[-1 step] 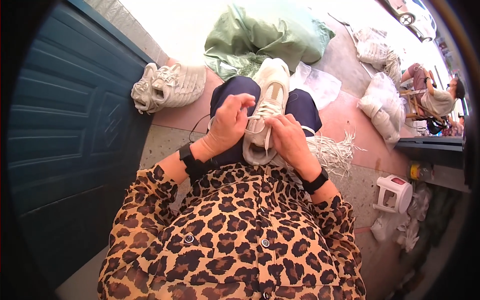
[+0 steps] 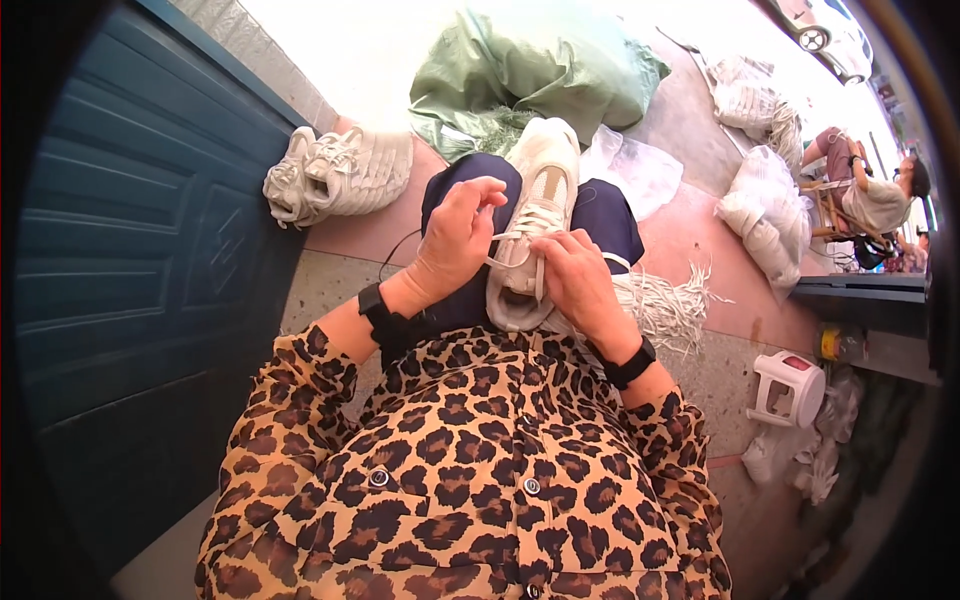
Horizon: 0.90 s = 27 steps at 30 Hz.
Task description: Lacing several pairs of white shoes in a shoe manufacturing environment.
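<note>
A pale cream sneaker (image 2: 552, 150) rests between my knees, its toe pointing away and its heel opening toward me. White shoelace (image 2: 538, 218) crosses its upper in several rows. At the shoe's left side, my left hand (image 2: 455, 240) is closed with a stretch of lace running from the eyelets into its fingers. My right hand (image 2: 582, 285) lies against the right side of the eyelets, thumb and fingers pinched on the lace there. Its fingertips partly hide the lower lacing. Beside my right knee lies a bundle of loose white laces (image 2: 665, 308).
Several cream sneakers (image 2: 355, 172) stand in a row by the blue door (image 2: 130, 260). A green sack (image 2: 540, 70) lies ahead. White bags (image 2: 765, 215) and a white stool (image 2: 788, 388) are on the right. Another person (image 2: 880, 190) sits at the far right.
</note>
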Available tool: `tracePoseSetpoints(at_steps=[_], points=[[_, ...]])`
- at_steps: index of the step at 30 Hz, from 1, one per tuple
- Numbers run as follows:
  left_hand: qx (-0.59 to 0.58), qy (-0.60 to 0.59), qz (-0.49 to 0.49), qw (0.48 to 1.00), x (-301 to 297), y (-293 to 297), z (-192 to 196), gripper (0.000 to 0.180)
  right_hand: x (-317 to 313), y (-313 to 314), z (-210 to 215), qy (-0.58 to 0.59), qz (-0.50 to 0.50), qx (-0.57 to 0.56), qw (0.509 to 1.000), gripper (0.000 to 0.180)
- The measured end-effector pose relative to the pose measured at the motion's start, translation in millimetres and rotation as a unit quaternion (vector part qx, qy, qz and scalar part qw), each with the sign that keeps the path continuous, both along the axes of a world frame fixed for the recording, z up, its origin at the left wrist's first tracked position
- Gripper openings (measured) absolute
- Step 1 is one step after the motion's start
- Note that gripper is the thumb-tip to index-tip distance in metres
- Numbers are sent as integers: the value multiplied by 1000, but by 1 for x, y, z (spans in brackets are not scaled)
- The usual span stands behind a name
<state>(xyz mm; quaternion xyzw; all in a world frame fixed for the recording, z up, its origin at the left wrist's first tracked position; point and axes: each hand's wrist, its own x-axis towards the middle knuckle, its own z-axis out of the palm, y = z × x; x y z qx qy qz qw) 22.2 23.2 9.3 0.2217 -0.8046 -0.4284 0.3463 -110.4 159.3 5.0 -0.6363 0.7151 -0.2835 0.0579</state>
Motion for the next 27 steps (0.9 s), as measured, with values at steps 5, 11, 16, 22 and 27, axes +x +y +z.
tracePoseSetpoints(at_steps=[5,11,16,22,27], points=[[-83,-96,-153,980,-16,-2,-2,39,2,3,-8,-21,-25,-51,998,12],[-46,-174,-215,960,-28,-5,-4,49,1,6,-11,-48,-32,-72,996,13],[-62,-192,-263,943,-31,-10,9,45,-3,8,-3,-87,-29,-40,995,14],[-391,-297,-176,853,16,-41,28,15,-29,47,4,-550,-135,-85,820,20],[-416,-360,-21,835,87,-116,5,7,-100,144,-19,-730,-158,-356,561,18]])
